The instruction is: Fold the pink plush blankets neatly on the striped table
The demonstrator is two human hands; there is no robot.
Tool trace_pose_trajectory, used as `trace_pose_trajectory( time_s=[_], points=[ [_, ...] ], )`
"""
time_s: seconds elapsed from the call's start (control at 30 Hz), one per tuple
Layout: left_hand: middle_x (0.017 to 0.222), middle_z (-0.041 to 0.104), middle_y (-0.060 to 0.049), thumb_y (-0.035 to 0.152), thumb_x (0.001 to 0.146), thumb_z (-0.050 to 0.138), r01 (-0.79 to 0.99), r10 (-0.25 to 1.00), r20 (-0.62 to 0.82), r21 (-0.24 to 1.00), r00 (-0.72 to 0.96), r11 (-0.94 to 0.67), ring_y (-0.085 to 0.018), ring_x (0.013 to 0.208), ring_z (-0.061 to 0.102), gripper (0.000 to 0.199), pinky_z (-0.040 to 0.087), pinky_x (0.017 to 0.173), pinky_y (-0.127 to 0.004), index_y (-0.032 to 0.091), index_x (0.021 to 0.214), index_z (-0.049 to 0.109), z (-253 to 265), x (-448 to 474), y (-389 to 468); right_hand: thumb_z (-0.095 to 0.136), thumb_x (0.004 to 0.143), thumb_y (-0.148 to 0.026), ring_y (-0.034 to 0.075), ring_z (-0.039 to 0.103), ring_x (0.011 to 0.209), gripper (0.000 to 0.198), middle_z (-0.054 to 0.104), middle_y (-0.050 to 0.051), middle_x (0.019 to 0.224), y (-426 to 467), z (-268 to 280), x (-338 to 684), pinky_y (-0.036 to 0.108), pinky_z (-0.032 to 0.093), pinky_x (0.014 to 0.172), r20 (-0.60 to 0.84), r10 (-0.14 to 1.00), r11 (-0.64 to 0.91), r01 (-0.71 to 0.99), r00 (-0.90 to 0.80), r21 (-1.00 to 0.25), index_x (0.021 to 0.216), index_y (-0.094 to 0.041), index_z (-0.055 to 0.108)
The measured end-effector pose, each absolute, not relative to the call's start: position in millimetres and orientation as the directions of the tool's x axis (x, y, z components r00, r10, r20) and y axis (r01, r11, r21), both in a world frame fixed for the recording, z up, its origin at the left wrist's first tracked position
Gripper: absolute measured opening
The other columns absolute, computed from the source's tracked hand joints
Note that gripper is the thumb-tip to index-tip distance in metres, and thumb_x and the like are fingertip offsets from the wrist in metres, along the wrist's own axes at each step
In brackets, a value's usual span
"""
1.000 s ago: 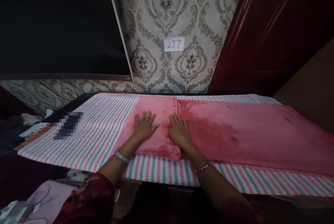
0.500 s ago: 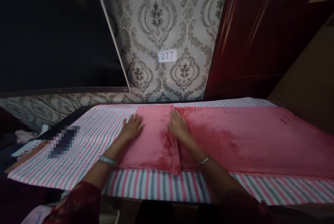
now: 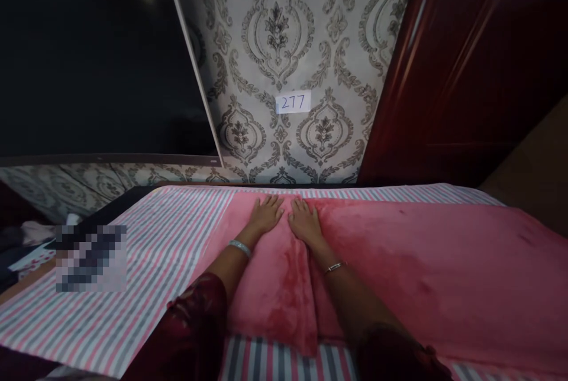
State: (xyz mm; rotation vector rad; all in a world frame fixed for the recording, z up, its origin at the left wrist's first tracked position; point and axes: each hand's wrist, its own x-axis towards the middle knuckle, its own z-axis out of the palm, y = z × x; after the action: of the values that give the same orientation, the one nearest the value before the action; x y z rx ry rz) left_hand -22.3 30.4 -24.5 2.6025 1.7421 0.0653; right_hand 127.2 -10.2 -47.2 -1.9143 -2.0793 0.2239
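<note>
A plush pink cloth (image 3: 444,268), perhaps a blanket, lies spread along the table with its left end folded over to the right. My left hand (image 3: 267,214) rests flat on the folded part (image 3: 266,280), fingers stretched toward the wall. Close beside it, my right hand (image 3: 305,221) lies flat near the fold's free edge, at its far end. Neither hand grips anything. Darker red patches mark the pile along that edge and to the right of it.
Under the pink cloth is a striped cloth (image 3: 173,239) covering the table. A large dark screen (image 3: 97,61) stands at the back left. Behind are patterned wallpaper (image 3: 277,32) with a paper label (image 3: 293,102) reading 277, and a dark red wooden panel (image 3: 465,73). A blurred-out object (image 3: 91,258) lies left.
My left hand has slid right across the folded part, from its left side to beside my right hand. The right hand stays near the fold's edge. The view has shifted a little.
</note>
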Motion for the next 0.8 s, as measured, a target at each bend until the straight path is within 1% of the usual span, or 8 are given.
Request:
trace_pose_trajectory(
  time_s=[0.2,0.27,0.37,0.43,0.5,0.6,0.7,0.8],
  points=[
    [0.166,0.028,-0.008,0.050,0.101,0.025,0.979,0.979,0.012,0.028,0.203,-0.203,-0.031,0.154,0.019,0.062,0.015,0.120,-0.062,0.025,0.157,0.034,-24.1,-67.7,45.0,0.028,0.100,-0.029,0.026,0.023,0.152,0.059,0.025,0.009,0.166,-7.8,-47.0,128.6,0.053,0.016,0.122,0.116,0.992,0.087,0.940,-0.051,-0.331,0.156,-0.014,0.034],
    [0.166,0.027,-0.008,0.049,0.101,0.023,0.991,0.992,-0.008,0.032,0.130,-0.129,-0.032,0.153,0.020,0.062,0.021,0.118,-0.063,0.024,0.157,0.033,-19.5,-89.8,48.7,0.028,0.099,-0.030,0.026,0.022,0.152,0.059,0.025,0.009,0.166,-7.2,-46.9,129.2,0.053,0.016,0.122,0.106,0.993,0.089,0.938,-0.057,-0.335,0.156,-0.014,0.034],
    [0.164,0.031,-0.008,0.046,0.101,0.021,0.999,0.999,-0.028,0.029,0.039,-0.039,-0.031,0.150,0.030,0.061,0.034,0.113,-0.059,0.025,0.157,0.034,-14.2,-119.9,46.0,0.027,0.099,-0.030,0.026,0.022,0.152,0.060,0.025,0.008,0.166,-6.9,-48.0,129.5,0.054,0.016,0.121,0.100,0.993,0.091,0.937,-0.061,-0.337,0.156,-0.014,0.034],
    [0.162,0.037,-0.009,0.045,0.102,0.019,1.000,1.000,-0.017,0.022,-0.005,0.006,-0.030,0.147,0.037,0.060,0.037,0.111,-0.057,0.025,0.155,0.037,-12.0,-135.9,38.5,0.027,0.099,-0.031,0.026,0.022,0.152,0.060,0.024,0.009,0.166,-7.5,-49.0,129.4,0.054,0.017,0.121,0.107,0.993,0.091,0.937,-0.057,-0.337,0.156,-0.013,0.034],
    [0.159,0.042,-0.011,0.045,0.102,0.018,0.999,0.999,0.004,0.012,-0.043,0.043,-0.030,0.145,0.039,0.060,0.037,0.111,-0.056,0.024,0.153,0.040,-10.0,-147.8,27.4,0.028,0.099,-0.030,0.026,0.024,0.151,0.059,0.024,0.009,0.166,-8.6,-49.8,129.5,0.055,0.017,0.121,0.120,0.991,0.092,0.937,-0.054,-0.336,0.156,-0.013,0.035],
    [0.160,0.038,-0.016,0.045,0.102,0.019,0.996,0.995,0.043,0.002,-0.088,0.088,-0.029,0.148,0.034,0.061,0.034,0.114,-0.054,0.018,0.154,0.036,-5.5,-156.0,4.3,0.028,0.099,-0.029,0.026,0.026,0.150,0.059,0.024,0.010,0.166,-10.0,-48.5,131.1,0.053,0.017,0.121,0.134,0.990,0.095,0.937,-0.053,-0.335,0.156,-0.014,0.035],
    [0.164,0.028,-0.016,0.046,0.103,0.023,1.000,0.997,0.080,-0.007,-0.015,0.015,-0.028,0.153,0.023,0.062,0.026,0.119,-0.052,0.015,0.156,0.033,0.9,-150.2,-29.0,0.028,0.100,-0.029,0.025,0.026,0.151,0.058,0.025,0.009,0.166,-11.9,-40.1,134.2,0.050,0.016,0.122,0.116,0.992,0.094,0.931,-0.056,-0.352,0.156,-0.013,0.033],
    [0.167,0.024,-0.012,0.047,0.103,0.028,0.979,0.976,0.082,-0.011,0.203,-0.203,-0.026,0.155,0.018,0.061,0.017,0.123,-0.050,0.019,0.157,0.032,4.9,-131.8,-72.5,0.028,0.101,-0.032,0.027,0.021,0.152,0.059,0.023,0.010,0.167,-24.5,-26.6,135.5,0.050,0.017,0.122,0.094,0.995,0.068,0.916,-0.033,-0.394,0.157,-0.013,0.031]
  ],
)
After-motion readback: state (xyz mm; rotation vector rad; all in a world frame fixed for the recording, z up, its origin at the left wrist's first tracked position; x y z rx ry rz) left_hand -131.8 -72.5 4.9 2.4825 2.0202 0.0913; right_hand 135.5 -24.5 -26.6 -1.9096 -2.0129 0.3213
